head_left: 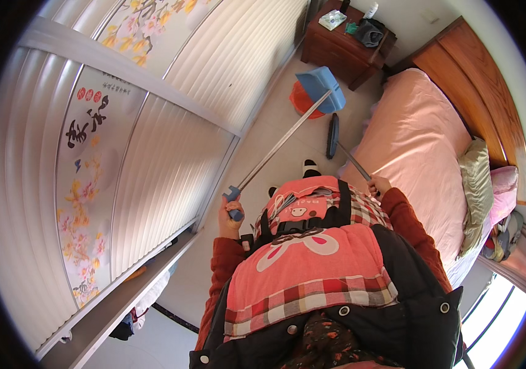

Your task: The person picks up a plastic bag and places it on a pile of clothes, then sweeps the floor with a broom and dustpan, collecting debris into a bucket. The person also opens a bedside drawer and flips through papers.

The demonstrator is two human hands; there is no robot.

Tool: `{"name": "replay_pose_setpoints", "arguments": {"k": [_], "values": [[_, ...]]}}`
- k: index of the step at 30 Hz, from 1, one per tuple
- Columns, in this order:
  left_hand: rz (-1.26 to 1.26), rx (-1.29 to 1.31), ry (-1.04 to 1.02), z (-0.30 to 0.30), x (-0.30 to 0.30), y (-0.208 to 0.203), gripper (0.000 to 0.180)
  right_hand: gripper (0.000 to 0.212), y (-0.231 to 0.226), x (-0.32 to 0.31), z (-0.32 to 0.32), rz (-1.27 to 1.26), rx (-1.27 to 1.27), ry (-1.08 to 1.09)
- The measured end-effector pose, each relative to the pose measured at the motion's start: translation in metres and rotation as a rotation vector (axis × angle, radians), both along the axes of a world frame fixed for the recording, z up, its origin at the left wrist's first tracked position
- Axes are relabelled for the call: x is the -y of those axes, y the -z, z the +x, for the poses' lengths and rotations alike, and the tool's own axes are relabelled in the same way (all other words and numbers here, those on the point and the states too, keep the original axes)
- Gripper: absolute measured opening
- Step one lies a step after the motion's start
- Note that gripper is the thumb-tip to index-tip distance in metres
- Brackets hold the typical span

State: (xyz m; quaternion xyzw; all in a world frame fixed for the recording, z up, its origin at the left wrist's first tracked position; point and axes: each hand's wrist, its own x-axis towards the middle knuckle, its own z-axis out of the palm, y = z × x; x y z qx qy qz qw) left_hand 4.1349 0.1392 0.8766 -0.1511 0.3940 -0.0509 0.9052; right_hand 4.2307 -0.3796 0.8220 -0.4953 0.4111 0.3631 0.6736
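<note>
On the left stands a white wardrobe [158, 190] with flowered panels [100, 154]. On the right is a pink-covered bed [423, 141]. Far away stands a brown nightstand [335, 54].

Worn on the head, looking steeply down through a wide fisheye; close above the apron [312, 258], farther from the floor [306, 142] and the dustpan [321, 81]. Facing ahead, spanning from the floor's edge along the wardrobe [168, 190] at left to the bed [416, 154] and its headboard [472, 92] edge at right.
</note>
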Motion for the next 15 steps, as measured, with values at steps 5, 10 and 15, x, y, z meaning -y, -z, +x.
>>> {"name": "replay_pose_setpoints", "arguments": {"k": [5, 10, 15], "values": [[0.047, 0.047, -0.004, -0.002, 0.005, -0.003, 0.054, 0.02, -0.001, -0.004, 0.002, -0.014, 0.005, 0.04], [0.088, 0.097, 0.019, -0.015, -0.001, -0.015, 0.053, 0.026, 0.004, -0.005, 0.002, -0.041, -0.047, 0.053], [0.059, 0.02, -0.026, 0.0, 0.006, -0.013, 0.059, 0.025, 0.012, -0.003, 0.002, -0.032, -0.02, 0.042]]}}
